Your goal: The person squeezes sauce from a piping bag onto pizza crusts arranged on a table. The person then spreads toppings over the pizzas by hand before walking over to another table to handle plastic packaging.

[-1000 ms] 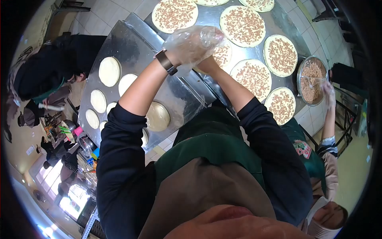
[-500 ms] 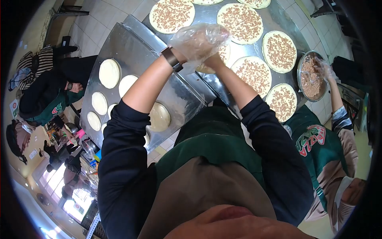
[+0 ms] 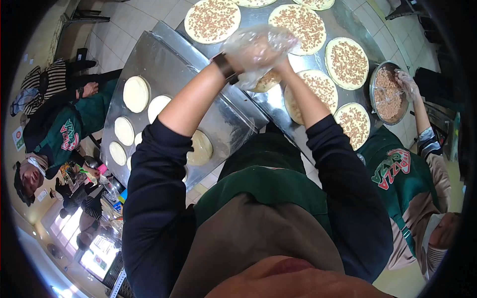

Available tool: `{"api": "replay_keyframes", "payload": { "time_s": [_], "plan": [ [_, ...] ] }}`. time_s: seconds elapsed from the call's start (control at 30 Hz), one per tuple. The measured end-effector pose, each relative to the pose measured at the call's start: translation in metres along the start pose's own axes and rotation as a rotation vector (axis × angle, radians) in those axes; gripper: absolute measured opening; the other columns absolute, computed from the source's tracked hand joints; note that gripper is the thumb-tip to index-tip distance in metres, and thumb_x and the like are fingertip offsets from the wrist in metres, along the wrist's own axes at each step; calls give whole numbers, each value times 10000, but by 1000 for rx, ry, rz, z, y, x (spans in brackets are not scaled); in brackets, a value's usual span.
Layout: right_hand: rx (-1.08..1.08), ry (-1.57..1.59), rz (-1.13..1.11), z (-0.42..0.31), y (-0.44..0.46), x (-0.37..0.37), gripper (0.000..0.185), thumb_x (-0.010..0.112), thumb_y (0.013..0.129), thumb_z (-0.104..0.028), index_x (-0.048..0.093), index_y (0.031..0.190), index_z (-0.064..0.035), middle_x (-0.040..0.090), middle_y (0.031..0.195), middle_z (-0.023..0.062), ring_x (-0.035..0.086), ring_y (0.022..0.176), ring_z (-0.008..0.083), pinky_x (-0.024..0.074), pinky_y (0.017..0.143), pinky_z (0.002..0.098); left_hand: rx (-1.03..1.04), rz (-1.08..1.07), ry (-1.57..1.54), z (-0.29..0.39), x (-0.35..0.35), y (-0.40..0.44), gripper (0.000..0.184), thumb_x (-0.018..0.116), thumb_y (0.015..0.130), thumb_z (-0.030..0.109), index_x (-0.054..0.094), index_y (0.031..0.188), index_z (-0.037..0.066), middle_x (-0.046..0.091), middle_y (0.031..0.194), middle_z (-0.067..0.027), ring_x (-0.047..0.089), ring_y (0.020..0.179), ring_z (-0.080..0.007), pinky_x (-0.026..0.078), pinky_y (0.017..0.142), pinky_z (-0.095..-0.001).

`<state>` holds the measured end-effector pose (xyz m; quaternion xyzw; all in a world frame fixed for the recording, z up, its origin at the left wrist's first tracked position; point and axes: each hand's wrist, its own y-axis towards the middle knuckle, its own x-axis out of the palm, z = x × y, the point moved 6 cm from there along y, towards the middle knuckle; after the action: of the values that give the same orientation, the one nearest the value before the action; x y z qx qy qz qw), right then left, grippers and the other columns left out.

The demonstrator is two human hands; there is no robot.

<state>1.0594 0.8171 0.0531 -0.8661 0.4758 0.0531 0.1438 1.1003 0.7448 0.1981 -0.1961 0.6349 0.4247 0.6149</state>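
Observation:
My left hand [image 3: 259, 48] wears a loose clear plastic glove, with a dark watch [image 3: 225, 68] at the wrist. My right hand [image 3: 284, 68] is against the glove's underside, mostly hidden behind plastic; its fingers cannot be made out. The left fingers are blurred inside the glove. Just below both hands lies a small topped dough round [image 3: 268, 82], partly covered. Around them on the metal table are larger dough rounds with brown crumbled topping, one at the upper left [image 3: 212, 21], one at the upper right [image 3: 297, 29] and one further right [image 3: 347, 63].
Plain dough rounds [image 3: 135, 94] lie on the left metal tabletop [image 3: 164, 59]. A co-worker's gloved hand [image 3: 408, 85] is at the rim of a metal bowl [image 3: 388, 102] of brown topping. Another person in a green apron [image 3: 74, 126] stands at the left.
My two hands have shifted slightly right, still together. The co-worker's hand went into the bowl and is now back at its rim. The person at the left has straightened, showing the apron front.

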Motion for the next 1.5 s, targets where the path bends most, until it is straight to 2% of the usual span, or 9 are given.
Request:
{"api": "replay_keyframes", "payload": {
  "time_s": [0.17,0.3,0.4,0.6,0.73,0.8,1.1,1.37,1.5],
  "plan": [
    [48,132,17,30,11,-9,386,591,750,-170,493,1079,5,548,1037,147,554,894,241,453,749,351,-342,-5,-943,-27,60,-3,346,527,771,146,520,1113,196,497,1171,31,474,1061,-144,417,869,-261],
    [-607,-407,250,8,-30,35,404,551,769,-200,478,1114,-3,523,1074,200,503,1005,297,380,886,361,-116,-92,-50,13,-13,11,335,530,771,156,532,1103,202,504,1161,39,491,1034,-121,421,854,-245],
    [75,189,74,58,1,15,382,580,751,-156,495,1091,-6,531,1071,181,512,1004,261,402,861,354,-91,-55,-118,-9,28,4,325,532,772,164,539,1096,194,516,1147,18,501,1018,-144,426,846,-260],
    [106,348,67,-2,-1,-27,401,629,724,-124,501,1087,-10,538,1080,149,511,1006,216,421,834,325,-62,125,-224,-6,14,22,306,530,784,208,543,1089,191,521,1142,13,523,992,-167,430,845,-274],
    [-418,-343,197,14,-14,5,473,620,738,-177,460,1160,-35,537,1078,156,503,1020,258,391,871,334,-158,-151,-87,11,-9,32,317,553,754,210,547,1071,197,533,1127,15,523,1004,-158,430,843,-267],
    [27,241,85,46,-1,-4,447,632,721,-152,484,1126,-30,549,1063,137,512,1007,234,406,854,325,-95,-55,-137,-8,34,23,323,542,761,200,539,1084,195,532,1129,7,519,1009,-169,426,847,-276],
    [-333,-186,157,8,-18,-9,401,644,683,-99,520,1052,0,578,1011,138,544,941,188,430,800,309,-187,-61,-415,-5,33,26,299,434,850,204,515,1135,165,519,1148,-57,483,1053,-211,366,920,-330],
    [40,45,-32,2,-10,-32,707,689,626,-113,341,1228,12,500,1141,160,516,970,197,416,804,275,-278,-365,-217,-2,19,35,334,390,880,269,474,1183,158,515,1150,-85,489,1054,-194,377,905,-319],
    [-32,69,-224,-75,-32,-50,844,754,535,-199,335,1238,7,459,1177,164,432,1109,255,290,976,323,-646,-90,-1011,-16,-6,34,407,437,872,316,431,1215,97,519,1136,-100,516,1005,-182,405,867,-286]
  ]
}}
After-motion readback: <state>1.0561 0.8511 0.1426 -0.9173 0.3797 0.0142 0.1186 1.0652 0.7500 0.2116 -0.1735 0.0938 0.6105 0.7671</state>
